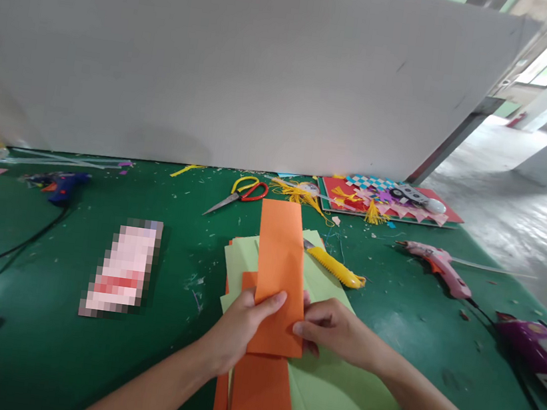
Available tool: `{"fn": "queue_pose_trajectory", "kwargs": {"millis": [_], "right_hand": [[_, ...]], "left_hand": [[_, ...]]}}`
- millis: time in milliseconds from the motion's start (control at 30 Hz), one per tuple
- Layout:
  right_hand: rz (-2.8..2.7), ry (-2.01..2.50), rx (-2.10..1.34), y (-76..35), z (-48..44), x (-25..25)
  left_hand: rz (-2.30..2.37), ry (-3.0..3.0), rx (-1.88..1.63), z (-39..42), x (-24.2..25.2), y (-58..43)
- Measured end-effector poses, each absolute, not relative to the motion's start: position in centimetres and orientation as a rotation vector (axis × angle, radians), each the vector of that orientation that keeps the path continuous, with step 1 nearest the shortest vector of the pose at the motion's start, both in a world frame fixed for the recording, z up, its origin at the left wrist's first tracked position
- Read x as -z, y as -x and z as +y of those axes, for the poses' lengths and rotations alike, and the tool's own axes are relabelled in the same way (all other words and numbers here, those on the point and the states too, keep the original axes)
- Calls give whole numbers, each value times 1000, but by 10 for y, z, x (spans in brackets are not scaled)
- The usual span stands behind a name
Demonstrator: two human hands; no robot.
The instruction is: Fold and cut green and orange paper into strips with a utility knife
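An orange paper strip [283, 253] is held upright in front of me, over a stack of light green sheets [340, 388]. My left hand [245, 322] grips its left side, thumb on the front and fingers behind. At the lower right edge, my right hand [331, 327] pinches the strip between thumb and fingers. Another orange piece [261, 398] lies below it on the green sheets. Just right of the strip, a yellow-handled cutter [336, 266] rests on the stack. Red and yellow scissors [242, 194] lie beyond, their blades pointing left.
On the green table [178, 239] are a blue glue gun [67, 188] at left, a pixelated pink item [124, 266], a pink glue gun [441, 267] and a purple tool [541, 351] at right. Paper decorations [380, 199] lie behind, before a white panel [221, 64].
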State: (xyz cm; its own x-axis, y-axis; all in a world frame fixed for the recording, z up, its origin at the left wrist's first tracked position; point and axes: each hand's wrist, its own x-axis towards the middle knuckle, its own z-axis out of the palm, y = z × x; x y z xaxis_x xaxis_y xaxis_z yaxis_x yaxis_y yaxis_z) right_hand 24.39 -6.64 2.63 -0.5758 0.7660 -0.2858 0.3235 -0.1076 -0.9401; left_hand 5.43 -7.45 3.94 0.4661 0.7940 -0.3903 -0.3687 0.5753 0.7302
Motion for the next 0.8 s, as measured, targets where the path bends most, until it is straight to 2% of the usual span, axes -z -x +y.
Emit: {"fn": "queue_pose_trajectory", "kwargs": {"millis": [567, 800], "right_hand": [[-1719, 1182, -1763, -245, -66, -25], [-1666, 1249, -1635, -244, -65, -25]], "left_hand": [[804, -770, -750, -75, -38, -54], [871, -1108, -721, -73, -39, -53]]}}
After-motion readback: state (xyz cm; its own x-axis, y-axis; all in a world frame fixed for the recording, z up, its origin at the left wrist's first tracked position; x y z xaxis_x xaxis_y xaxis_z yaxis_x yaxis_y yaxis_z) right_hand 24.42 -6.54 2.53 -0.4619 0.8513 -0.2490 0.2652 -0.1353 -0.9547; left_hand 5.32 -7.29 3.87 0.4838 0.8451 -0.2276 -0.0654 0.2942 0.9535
